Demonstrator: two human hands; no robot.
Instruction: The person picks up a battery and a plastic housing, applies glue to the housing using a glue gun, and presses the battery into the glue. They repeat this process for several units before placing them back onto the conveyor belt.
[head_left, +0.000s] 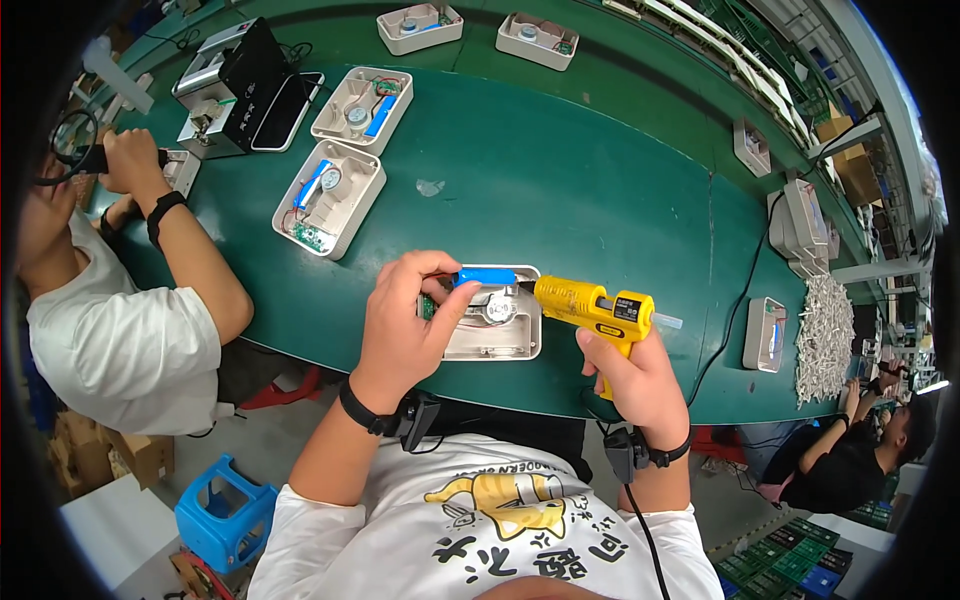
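My left hand (408,315) pinches a blue cylindrical battery (486,276) by its left end, above the upper edge of a white plastic housing (520,345). Inside that housing sit a round silver motor-like part (499,308) and, partly behind my fingers, a green circuit board (428,306). My right hand (630,372) is wrapped round the handle of a yellow hot glue gun (590,305). Its dark nozzle points left and reaches the battery's right end; whether they touch I cannot tell. A clear glue stick (667,321) sticks out of the gun's back.
Two similar housings (330,200) with blue batteries stand at left, near a black machine (230,90). At right are another housing (765,335), a heap of small white parts (826,340) and a black cable (738,310). A co-worker's arm (190,240) works at far left.
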